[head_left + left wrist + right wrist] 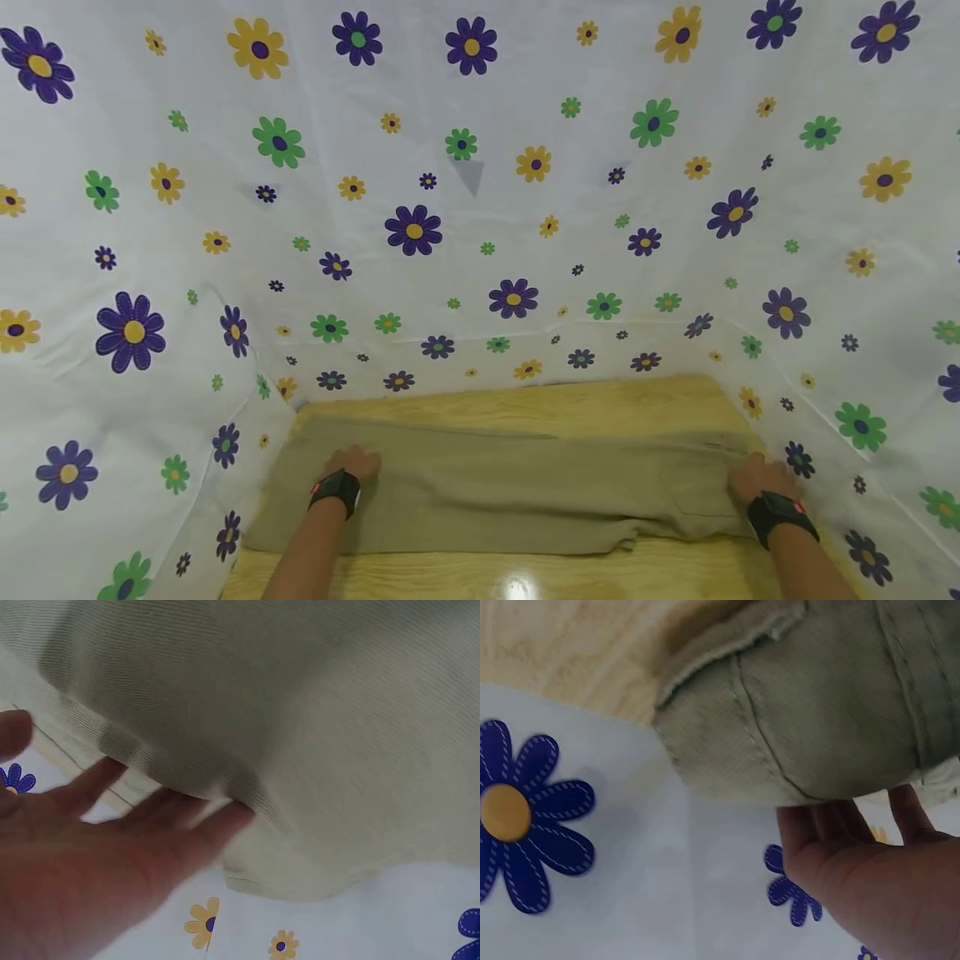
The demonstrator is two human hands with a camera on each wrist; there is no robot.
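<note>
A pair of khaki trousers (510,492), folded into a long strip, lies across the wooden tabletop. Near its left end is my left hand (354,463). In the left wrist view the left fingers (157,810) reach fairly straight to the cloth, their tips hidden behind a fold, while the thumb stays apart. My right hand (765,479) is at the strip's right end. The right wrist view has its fingers (802,829) extended to the edge of a stitched part of the trousers, with the tips out of sight behind the cloth.
White cloth walls (480,250) printed with flowers enclose the wooden tabletop (435,575) at the back, left and right. Wood shows along the front and behind the trousers. A black band (335,492) circles my left wrist and another band (782,515) my right.
</note>
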